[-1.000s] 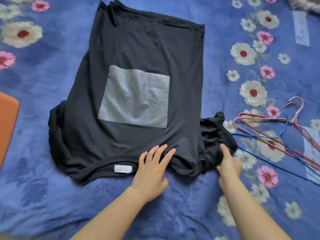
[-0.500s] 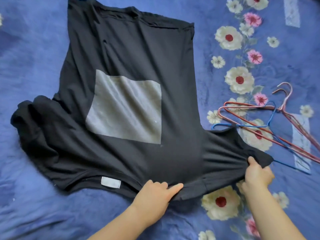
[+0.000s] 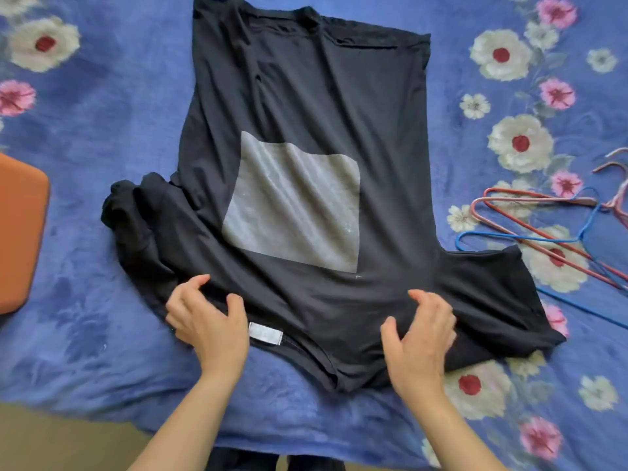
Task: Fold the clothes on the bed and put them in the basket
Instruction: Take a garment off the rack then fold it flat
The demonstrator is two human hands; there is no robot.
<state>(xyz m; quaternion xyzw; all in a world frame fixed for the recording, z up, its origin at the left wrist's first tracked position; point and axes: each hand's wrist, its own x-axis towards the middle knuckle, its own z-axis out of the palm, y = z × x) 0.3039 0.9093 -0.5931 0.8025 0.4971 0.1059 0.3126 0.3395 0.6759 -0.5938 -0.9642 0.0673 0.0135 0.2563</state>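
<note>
On the blue flower-printed bedspread (image 3: 88,294) | black cotton T-shirt with grey square print (image 3: 306,83) lies spread, collar nearest | left hand (image 3: 210,331) on the collar edge beside white label (image 3: 265,333), fingers loosely curved, grasping nothing | right hand (image 3: 421,341) over opposite shoulder, blurred, fingers likewise released

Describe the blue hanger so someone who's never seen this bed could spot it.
Right of the black T-shirt on the floral bedspread lies a tangle of wire hangers. The blue hanger sits nearest the shirt's spread sleeve; the others are red or pink.
</note>
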